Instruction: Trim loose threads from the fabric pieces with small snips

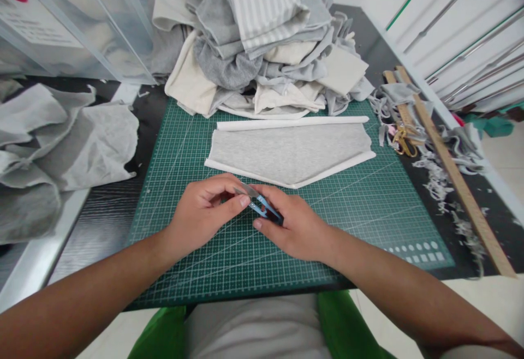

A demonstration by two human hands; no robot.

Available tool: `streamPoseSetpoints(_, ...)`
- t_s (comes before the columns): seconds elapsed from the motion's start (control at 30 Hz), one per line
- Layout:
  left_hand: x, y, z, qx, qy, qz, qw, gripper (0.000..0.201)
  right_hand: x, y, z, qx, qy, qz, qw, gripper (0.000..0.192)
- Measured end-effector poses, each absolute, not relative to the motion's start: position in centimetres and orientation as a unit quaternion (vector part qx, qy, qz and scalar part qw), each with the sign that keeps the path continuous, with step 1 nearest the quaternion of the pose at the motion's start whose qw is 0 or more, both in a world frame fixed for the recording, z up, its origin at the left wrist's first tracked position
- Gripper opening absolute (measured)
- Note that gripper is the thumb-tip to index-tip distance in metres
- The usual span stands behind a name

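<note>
- Gripping snips [268, 206] in right hand [298, 223], above green cutting mat [192, 271], near grey fabric [290, 150].
- Curling left hand [200, 206] at blades [249, 189]; cannot tell whether pinching anything.
- Better to squeeze slowly, minding fingertips [244, 201].

A matt cutting mat [241, 263] bears a fine-knit cloth panel [286, 149], with smooth metal-bladed snips [268, 207] above the mat, wooden ruler [455, 169] right of it, wrinkled cloth [92, 143] left, and glossy translucent plastic bin [98, 26] beyond its far-left corner.
</note>
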State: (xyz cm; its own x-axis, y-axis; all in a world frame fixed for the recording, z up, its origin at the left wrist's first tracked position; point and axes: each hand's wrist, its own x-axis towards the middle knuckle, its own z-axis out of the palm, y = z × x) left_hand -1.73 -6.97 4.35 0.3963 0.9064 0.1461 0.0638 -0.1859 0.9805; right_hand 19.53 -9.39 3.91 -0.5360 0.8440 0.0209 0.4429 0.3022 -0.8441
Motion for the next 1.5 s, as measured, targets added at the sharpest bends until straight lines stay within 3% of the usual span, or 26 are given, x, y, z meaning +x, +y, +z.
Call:
streamPoseSetpoints(0.23,-2.0,-7.0,4.3,0.647,0.367,0.410,0.528,0.007,19.3,-9.4,4.0,-0.396,-0.784,0.399,0.264,0.039)
streamPoseSetpoints(0.47,-2.5,-6.6,4.0,0.625,0.397,0.399,0.541,0.012,19.8,-9.3,4.1,-0.453,-0.680,0.400,0.414,0.020)
streamPoseSetpoints(0.67,-2.3,-6.6,4.1,0.649,0.407,0.299,0.569,0.024,20.0,-9.0,4.6,-0.422,-0.517,0.531,0.522,0.024)
streamPoseSetpoints(0.9,-1.9,-7.0,3.6,0.687,0.366,0.254,0.574,0.024,19.2,-9.0,4.1,-0.384,-0.494,0.637,0.450,0.025)
streamPoseSetpoints(1.07,-1.8,-7.1,3.6,0.694,0.347,0.241,0.583,0.023,19.0,-9.0,3.5,-0.408,-0.540,0.639,0.365,0.026)
streamPoseSetpoints(1.5,-1.5,-6.8,4.7,0.607,0.266,0.275,0.696,0.011,19.2,-9.1,3.7,-0.378,-0.570,0.626,0.374,0.022)
